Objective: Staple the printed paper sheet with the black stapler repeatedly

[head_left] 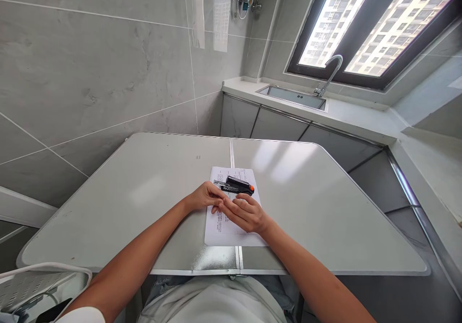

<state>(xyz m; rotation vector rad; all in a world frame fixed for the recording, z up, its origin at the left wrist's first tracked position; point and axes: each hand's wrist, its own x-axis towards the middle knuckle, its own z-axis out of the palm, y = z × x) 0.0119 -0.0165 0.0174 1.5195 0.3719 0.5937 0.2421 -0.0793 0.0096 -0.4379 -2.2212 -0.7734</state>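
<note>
My left hand (pixel 204 196) and my right hand (pixel 248 213) meet at the fingertips above a printed sheet of paper (pixel 231 236). The left thumb and fingers are pinched together, touching the fingers of my right hand, which are bent and closed. Anything between them is hidden or too small to make out. Just beyond the hands, a black stapler (pixel 240 184) with an orange end lies on the sheet. Its metal part points left, and it looks folded open. Neither hand grips it.
The sheet lies across the centre seam of a pale folding table (pixel 144 207). Two tiny marks or bits (pixel 198 157) are on its far left half. Behind stands a counter with a sink (pixel 296 96) and faucet (pixel 334 70). A white rack (pixel 46 284) is at lower left.
</note>
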